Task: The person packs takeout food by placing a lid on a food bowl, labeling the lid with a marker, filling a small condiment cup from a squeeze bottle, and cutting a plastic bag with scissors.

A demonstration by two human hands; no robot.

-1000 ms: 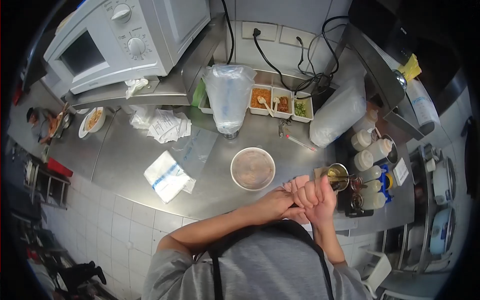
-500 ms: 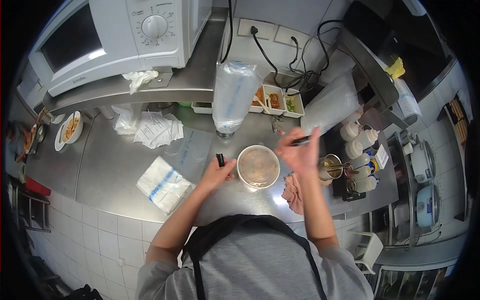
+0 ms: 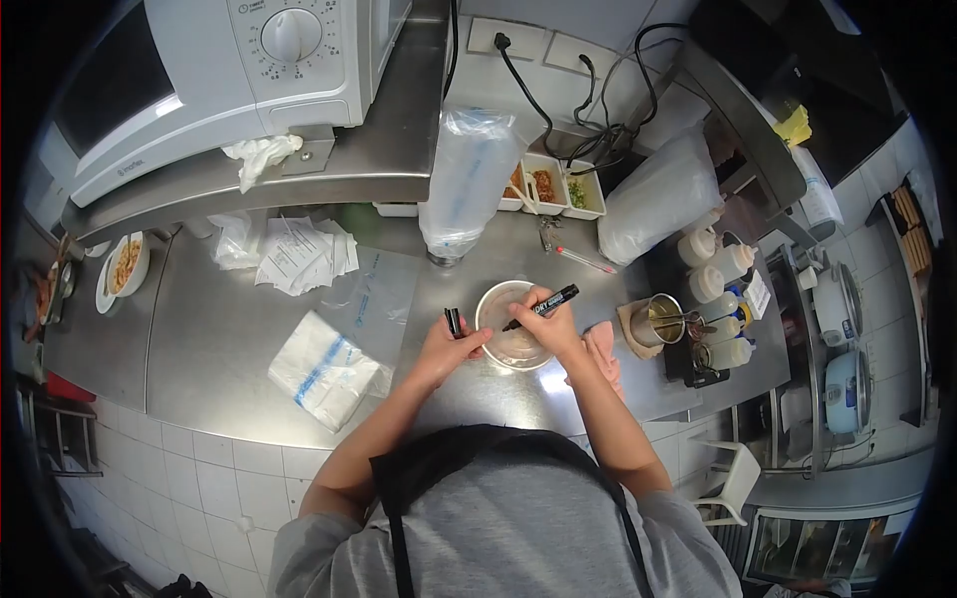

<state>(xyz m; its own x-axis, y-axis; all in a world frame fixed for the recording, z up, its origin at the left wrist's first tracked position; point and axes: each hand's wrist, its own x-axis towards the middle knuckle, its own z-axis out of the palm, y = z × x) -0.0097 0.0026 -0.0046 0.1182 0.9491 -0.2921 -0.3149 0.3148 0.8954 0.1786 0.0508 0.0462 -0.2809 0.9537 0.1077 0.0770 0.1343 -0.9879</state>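
Observation:
A round white bowl with a clear lid [image 3: 510,349] stands on the steel counter in front of me. My right hand [image 3: 546,323] grips a black marker [image 3: 554,302], its tip down at the lid. Whether the tip touches the lid I cannot tell. My left hand [image 3: 449,351] is at the bowl's left rim, closed around a black marker cap [image 3: 454,322] that sticks up from the fingers. A pink cloth [image 3: 602,359] lies by my right forearm.
Left of the bowl are a stack of plastic bags [image 3: 324,374] and paper slips [image 3: 304,256]. Rolled bags [image 3: 469,184] and food trays [image 3: 543,187] stand behind. A metal pot [image 3: 659,321] and squeeze bottles [image 3: 707,284] are on the right. A microwave [image 3: 229,80] sits on the shelf.
My right hand has moved left and down with the marker, from beside the bowl to over its lid. My left hand has shifted slightly right, against the rim. A red pen behind is now uncovered.

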